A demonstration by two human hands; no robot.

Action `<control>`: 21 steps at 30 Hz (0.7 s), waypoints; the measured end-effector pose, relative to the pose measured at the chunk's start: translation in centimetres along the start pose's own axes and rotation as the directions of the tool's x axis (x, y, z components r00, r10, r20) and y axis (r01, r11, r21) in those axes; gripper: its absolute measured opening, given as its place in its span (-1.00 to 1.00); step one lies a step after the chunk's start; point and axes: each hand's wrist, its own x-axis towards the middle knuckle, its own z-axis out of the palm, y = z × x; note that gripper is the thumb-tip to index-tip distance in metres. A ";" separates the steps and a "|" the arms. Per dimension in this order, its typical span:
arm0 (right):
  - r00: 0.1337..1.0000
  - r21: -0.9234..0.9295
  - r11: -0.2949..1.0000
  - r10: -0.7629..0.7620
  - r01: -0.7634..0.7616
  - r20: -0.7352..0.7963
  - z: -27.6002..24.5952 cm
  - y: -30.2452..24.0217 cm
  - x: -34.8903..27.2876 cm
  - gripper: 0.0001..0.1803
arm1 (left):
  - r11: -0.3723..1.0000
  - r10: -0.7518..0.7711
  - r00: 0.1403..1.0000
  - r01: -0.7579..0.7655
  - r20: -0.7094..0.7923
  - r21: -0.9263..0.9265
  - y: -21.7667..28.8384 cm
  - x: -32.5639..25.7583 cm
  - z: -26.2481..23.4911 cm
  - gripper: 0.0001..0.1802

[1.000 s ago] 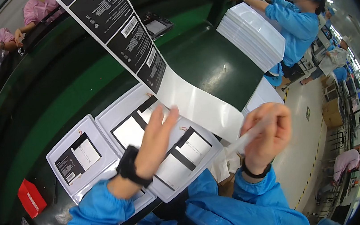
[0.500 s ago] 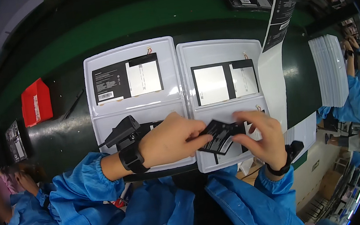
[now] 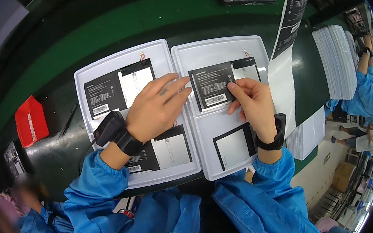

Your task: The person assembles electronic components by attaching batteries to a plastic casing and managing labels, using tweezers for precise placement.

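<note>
Right hand (image 3: 253, 101) pinches the black label (image 3: 213, 86) by its edge; my left hand (image 3: 157, 106), fingers spread, steadies it over the tray (image 3: 220, 49).

Under the left hand (image 3: 157, 108) lies a smooth, faintly glossy white plastic tray (image 3: 97, 76). The black label sheet (image 3: 213, 85) pinched by the right hand (image 3: 252, 101) looks matt, like paper. The sleeves (image 3: 95, 188) are blue woven cloth; beyond the hands, the green belt (image 3: 92, 35) is dull.

A black rectangular label (image 3: 213, 85) with a white barcode patch is held over the right white tray (image 3: 252, 45). A long white strip of black labels (image 3: 292, 8) hangs at upper right; a red package (image 3: 30, 120) lies at left.
</note>
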 end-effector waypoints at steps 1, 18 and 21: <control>1.000 -0.012 1.000 0.008 -0.008 0.005 0.1 0.0 -0.2 -0.73 | 0.998 0.011 1.000 -0.013 0.026 0.059 0.0 0.0 0.1 -0.62; 1.000 -0.102 0.994 0.023 -0.025 -0.020 0.4 -0.1 -0.3 -0.71 | 0.984 0.108 0.982 -0.128 0.157 0.122 0.7 1.2 0.1 -0.50; 0.998 -0.105 0.993 0.062 -0.061 0.010 -0.3 -1.1 -0.7 -0.69 | 0.982 0.107 0.979 -0.132 0.173 0.138 1.1 1.7 0.1 -0.53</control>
